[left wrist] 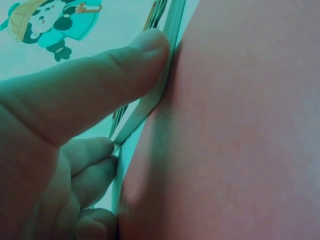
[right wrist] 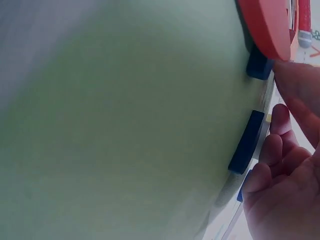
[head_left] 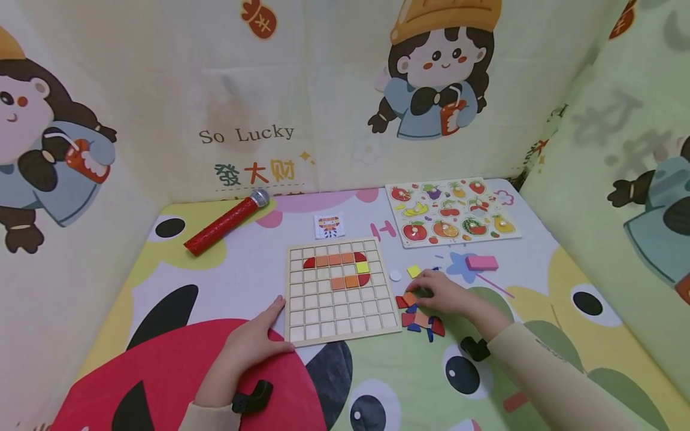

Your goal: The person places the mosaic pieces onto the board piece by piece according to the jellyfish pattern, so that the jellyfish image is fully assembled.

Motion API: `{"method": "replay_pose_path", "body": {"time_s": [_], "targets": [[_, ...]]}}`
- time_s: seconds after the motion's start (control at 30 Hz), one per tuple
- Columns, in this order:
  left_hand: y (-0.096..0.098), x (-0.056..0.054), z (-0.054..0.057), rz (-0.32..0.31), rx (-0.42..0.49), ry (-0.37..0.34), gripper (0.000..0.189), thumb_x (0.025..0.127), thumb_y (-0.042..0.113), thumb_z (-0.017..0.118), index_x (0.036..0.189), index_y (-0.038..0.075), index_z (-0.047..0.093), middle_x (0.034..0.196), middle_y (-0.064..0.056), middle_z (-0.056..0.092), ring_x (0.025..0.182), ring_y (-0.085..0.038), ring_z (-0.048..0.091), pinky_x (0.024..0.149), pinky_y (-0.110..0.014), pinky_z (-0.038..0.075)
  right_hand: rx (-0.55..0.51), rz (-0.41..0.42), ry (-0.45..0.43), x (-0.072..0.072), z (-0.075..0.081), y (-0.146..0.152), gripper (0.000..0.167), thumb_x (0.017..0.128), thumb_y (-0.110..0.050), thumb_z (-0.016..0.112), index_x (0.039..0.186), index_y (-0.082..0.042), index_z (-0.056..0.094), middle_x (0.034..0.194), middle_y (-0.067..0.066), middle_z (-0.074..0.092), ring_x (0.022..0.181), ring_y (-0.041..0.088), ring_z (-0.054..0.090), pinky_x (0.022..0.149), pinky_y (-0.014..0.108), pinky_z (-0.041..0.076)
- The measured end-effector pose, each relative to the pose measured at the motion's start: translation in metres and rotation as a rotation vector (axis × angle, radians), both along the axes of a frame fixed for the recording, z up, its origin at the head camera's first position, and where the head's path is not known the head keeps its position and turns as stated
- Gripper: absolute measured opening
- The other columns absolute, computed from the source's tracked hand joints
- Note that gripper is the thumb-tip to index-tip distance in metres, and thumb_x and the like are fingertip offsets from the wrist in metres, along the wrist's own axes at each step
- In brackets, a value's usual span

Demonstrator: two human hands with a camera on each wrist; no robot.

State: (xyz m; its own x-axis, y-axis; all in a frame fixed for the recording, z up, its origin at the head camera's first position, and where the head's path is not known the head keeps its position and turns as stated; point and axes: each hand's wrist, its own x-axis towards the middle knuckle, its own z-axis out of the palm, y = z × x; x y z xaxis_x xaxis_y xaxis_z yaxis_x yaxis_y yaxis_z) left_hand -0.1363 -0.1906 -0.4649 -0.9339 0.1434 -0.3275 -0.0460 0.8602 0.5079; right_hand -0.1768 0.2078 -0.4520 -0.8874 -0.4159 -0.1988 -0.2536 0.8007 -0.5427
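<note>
A wooden grid board [head_left: 345, 343] lies on the cloth, with red, orange and yellow tiles in its upper cells. My left hand [head_left: 253, 338] rests at its lower left corner, the fingers along the left side and the straight thumb [left wrist: 115, 70] against the near edge. To the right of the board, my right hand [head_left: 444, 293] reaches over a loose pile of pieces. Its fingertips are at an orange square tile [head_left: 411, 299]; whether they pinch it is hidden. Red pieces [head_left: 438, 326] and blue pieces [right wrist: 247, 142] lie close by.
Above the board is a small picture card [head_left: 329, 226]. A red microphone [head_left: 226, 222] lies back left, and a fruit puzzle board [head_left: 453, 212] back right. A pink block [head_left: 482, 263], a yellow tile [head_left: 413, 271] and a white disc [head_left: 395, 275] lie beyond the pile.
</note>
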Motion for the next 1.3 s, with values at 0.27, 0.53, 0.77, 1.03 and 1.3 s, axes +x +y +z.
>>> {"method": "replay_pose_path", "body": {"time_s": [0.27, 0.53, 0.77, 1.03, 1.3], "targets": [[0.001, 0.0, 0.001, -0.003, 0.018, -0.002, 0.115, 0.048, 0.046, 0.084, 0.145, 0.025, 0.024, 0.142, -0.01, 0.039, 0.116, -0.028, 0.047, 0.061, -0.034, 0.054, -0.144, -0.18, -0.099, -0.002, 0.013, -0.032, 0.027, 0.083, -0.025, 0.064, 0.108, -0.014, 0.059, 0.107, 0.003, 0.058, 0.098, 0.019, 0.052, 0.085, 0.038, 0.048], [-0.002, 0.0, 0.0, -0.01, 0.013, 0.012, 0.115, 0.05, 0.046, 0.083, 0.145, 0.024, 0.023, 0.142, -0.012, 0.039, 0.116, -0.029, 0.047, 0.062, -0.034, 0.054, -0.351, -0.196, -0.079, -0.021, 0.02, -0.117, 0.026, 0.084, -0.018, 0.065, 0.108, -0.012, 0.059, 0.093, -0.002, 0.061, 0.086, 0.011, 0.056, 0.078, 0.026, 0.049], [-0.001, 0.0, 0.001, -0.011, 0.014, 0.008, 0.115, 0.049, 0.046, 0.084, 0.145, 0.024, 0.024, 0.141, -0.012, 0.04, 0.114, -0.029, 0.048, 0.061, -0.034, 0.053, -0.387, -0.273, -0.078, -0.028, 0.015, -0.148, 0.028, 0.083, -0.016, 0.064, 0.109, -0.013, 0.057, 0.089, 0.0, 0.06, 0.078, 0.013, 0.054, 0.071, 0.024, 0.046], [0.0, -0.002, 0.002, -0.019, 0.016, 0.002, 0.115, 0.049, 0.046, 0.084, 0.145, 0.024, 0.024, 0.142, -0.01, 0.038, 0.115, -0.029, 0.047, 0.061, -0.034, 0.054, -0.308, -0.288, -0.049, -0.026, 0.005, -0.163, 0.025, 0.083, -0.02, 0.063, 0.107, -0.015, 0.057, 0.084, -0.003, 0.059, 0.072, 0.011, 0.052, 0.063, 0.023, 0.043], [-0.001, -0.001, 0.001, -0.016, 0.012, 0.009, 0.114, 0.05, 0.047, 0.083, 0.145, 0.024, 0.024, 0.142, -0.011, 0.039, 0.115, -0.029, 0.048, 0.062, -0.035, 0.054, -0.174, -0.265, 0.067, -0.026, 0.003, -0.176, 0.022, 0.083, -0.027, 0.065, 0.102, -0.019, 0.062, 0.088, -0.005, 0.061, 0.082, 0.012, 0.056, 0.071, 0.027, 0.046]]}}
